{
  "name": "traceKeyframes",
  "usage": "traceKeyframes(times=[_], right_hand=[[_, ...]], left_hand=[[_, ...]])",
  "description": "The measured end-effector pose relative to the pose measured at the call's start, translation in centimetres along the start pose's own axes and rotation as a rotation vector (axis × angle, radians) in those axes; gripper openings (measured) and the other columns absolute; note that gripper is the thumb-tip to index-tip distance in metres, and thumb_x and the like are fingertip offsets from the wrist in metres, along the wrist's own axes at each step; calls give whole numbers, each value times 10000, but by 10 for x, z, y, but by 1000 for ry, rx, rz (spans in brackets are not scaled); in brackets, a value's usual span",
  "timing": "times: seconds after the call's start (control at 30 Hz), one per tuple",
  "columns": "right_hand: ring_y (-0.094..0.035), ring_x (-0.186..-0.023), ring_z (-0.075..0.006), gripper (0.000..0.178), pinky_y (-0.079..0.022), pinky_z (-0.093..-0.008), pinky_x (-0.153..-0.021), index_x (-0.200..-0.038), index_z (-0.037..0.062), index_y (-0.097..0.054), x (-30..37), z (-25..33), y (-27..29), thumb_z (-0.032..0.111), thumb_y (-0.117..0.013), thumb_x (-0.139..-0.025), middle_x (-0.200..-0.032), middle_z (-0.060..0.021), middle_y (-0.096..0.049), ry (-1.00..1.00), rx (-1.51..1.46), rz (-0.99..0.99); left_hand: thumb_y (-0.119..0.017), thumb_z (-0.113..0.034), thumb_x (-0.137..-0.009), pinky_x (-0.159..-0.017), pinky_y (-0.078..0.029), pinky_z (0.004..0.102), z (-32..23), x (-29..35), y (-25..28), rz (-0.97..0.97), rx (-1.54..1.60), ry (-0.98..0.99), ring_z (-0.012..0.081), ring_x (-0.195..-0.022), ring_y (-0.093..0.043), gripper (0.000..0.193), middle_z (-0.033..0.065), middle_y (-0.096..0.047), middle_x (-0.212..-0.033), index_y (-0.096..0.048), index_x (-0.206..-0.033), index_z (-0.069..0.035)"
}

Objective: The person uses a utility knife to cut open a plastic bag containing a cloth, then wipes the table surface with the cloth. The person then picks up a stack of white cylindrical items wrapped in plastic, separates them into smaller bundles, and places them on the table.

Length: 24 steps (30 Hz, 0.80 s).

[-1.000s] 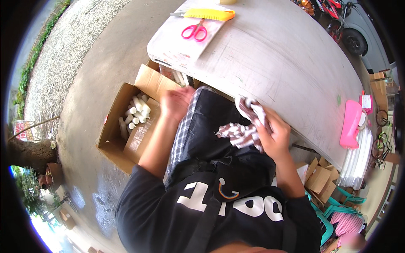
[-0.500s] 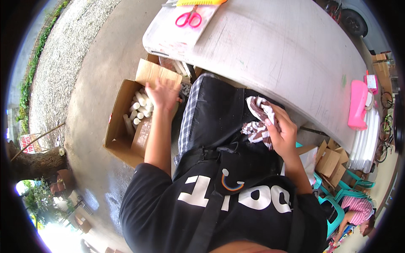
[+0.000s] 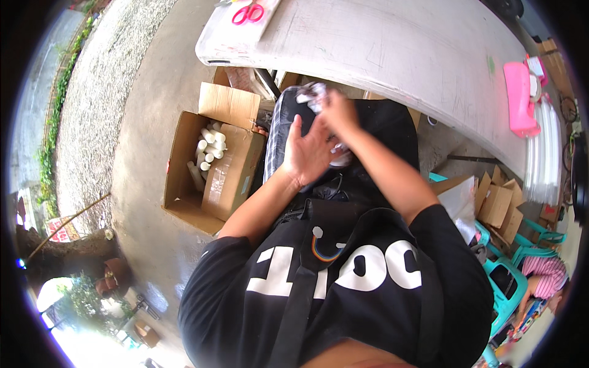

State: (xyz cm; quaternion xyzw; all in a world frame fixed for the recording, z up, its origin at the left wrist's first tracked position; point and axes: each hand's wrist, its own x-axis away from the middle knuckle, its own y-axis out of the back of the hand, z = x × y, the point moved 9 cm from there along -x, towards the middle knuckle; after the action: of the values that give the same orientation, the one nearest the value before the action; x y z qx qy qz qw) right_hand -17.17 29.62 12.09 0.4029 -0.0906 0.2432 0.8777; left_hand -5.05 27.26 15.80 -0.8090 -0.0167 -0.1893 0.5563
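Observation:
Over my lap, my right hand (image 3: pixel 338 115) grips a crumpled brown-and-white patterned cloth (image 3: pixel 314 95); motion blurs both. Part of the cloth also shows lower down, beyond my left hand's fingers. My left hand (image 3: pixel 307 150) is open beside it, palm up with the thumb apart, its fingertips near or against my right hand and the cloth; contact cannot be made out. To the left of my lap stands an open cardboard box (image 3: pixel 184 205), holding several white cylindrical sticks (image 3: pixel 211 146) and a smaller taped carton (image 3: pixel 228 178).
A white table (image 3: pixel 392 49) spans the space ahead, its near edge close to my knees. Pink-handled scissors (image 3: pixel 248 13) lie at its far left, and a pink tape dispenser (image 3: pixel 519 101) at the right. Teal chairs (image 3: pixel 508 294), cardboard pieces and another person (image 3: pixel 543 273) are at lower right.
My left hand has come from the box flap to my lap. My right hand has swung left and forward with the cloth, meeting it there. The view has shifted slightly.

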Motion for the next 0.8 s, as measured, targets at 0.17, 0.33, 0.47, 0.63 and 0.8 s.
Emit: traceKeyframes(times=[0.17, 0.33, 0.47, 0.63, 0.8], right_hand=[[-637, -1064, -205, 444, -536, -400, -870, -1254, 43, -573, -21, -104, 54, 402, -513, -1001, -1238, -85, -630, -250, -1028, -180], [-637, -1081, -212, 450, -541, -400, -916, -1270, 54, -562, 17, -121, 83, 420, -489, -1019, -1230, -76, -635, -232, -1192, -22], [-666, -907, -174, 351, -569, -349, -778, -1232, 59, -583, 93, -115, 132, 309, -569, -986, -1096, -70, -665, -154, -988, -12], [-605, -1054, -216, 264, -518, -396, -846, -1082, 190, -691, 179, -48, 54, 175, -673, -819, -1198, 18, -649, 1069, 415, 40], [-655, -875, -280, 214, -523, -400, -764, -978, 147, -698, -23, -106, 68, 244, -509, -953, -993, -116, -702, 407, 650, -173]], left_hand=[[-266, -764, -908, -1164, -48, 628, -40, 0, -10, -44, -63, -62, 429, -1492, -34, 863, 72, 23, -1654, -40, -1585, -280], [-434, -622, -936, -1172, -107, 582, -53, -3, 45, -247, -862, -80, 417, -1485, -136, 813, 166, -151, -1627, -168, -1578, -201], [-550, -500, -934, -1133, -218, 622, -66, 25, 63, -534, -2374, -166, 484, -1437, -211, 681, 222, -261, -1562, -366, -1503, -172], [-403, -628, -961, -1137, -185, 637, -67, 36, 103, -636, -2250, 6, 487, -1459, -155, 682, 196, -138, -1618, -256, -1551, -319], [-386, -560, -993, -1148, -202, 603, -83, 25, 122, -755, -2185, -108, 483, -1452, -181, 666, 212, -151, -1609, -204, -1567, -273]])
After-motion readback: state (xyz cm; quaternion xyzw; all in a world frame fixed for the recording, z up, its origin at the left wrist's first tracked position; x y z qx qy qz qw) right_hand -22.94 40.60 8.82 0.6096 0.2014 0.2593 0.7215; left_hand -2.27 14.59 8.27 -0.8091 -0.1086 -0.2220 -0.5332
